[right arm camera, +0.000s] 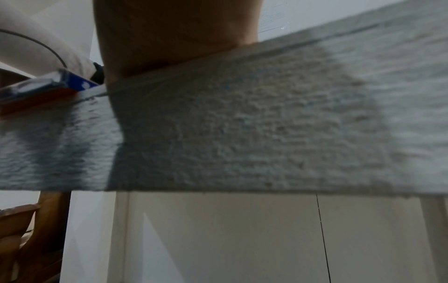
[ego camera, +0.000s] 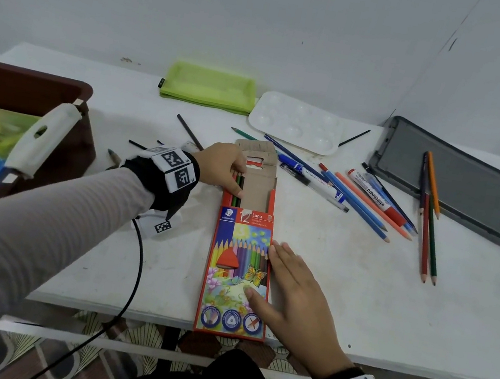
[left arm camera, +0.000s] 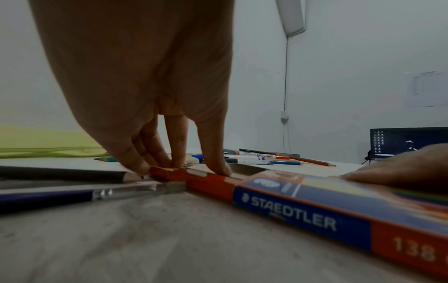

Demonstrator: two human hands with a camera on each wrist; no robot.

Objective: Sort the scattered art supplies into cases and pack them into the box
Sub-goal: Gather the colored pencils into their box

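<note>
- Left hand [ego camera: 224, 168] fingertips [left arm camera: 155, 162] pinched the pencil ends [ego camera: 237, 187] at the open mouth of the pencil case [ego camera: 238, 274]; thumb side pressed on the case's edge.
- Right hand [ego camera: 293, 294] lay flat, fingers straight, pressing the case's right side, gripping nothing.
- Case lay lengthwise, near end overhanging the table [ego camera: 387, 313] front edge; flap [ego camera: 256, 153] folded back.
- Right of case: open tabletop up to two loose pencils [ego camera: 430, 241].
- Beyond flap: pile of pens and pencils [ego camera: 358, 195], palette [ego camera: 297, 122], green pouch [ego camera: 210, 87] by the wall.
- Grey tray [ego camera: 463, 186] at far right edge, pencils crossing its rim.
- Brown box [ego camera: 25, 89] at left edge, well apart from case; few pencils [ego camera: 188, 131] between.
</note>
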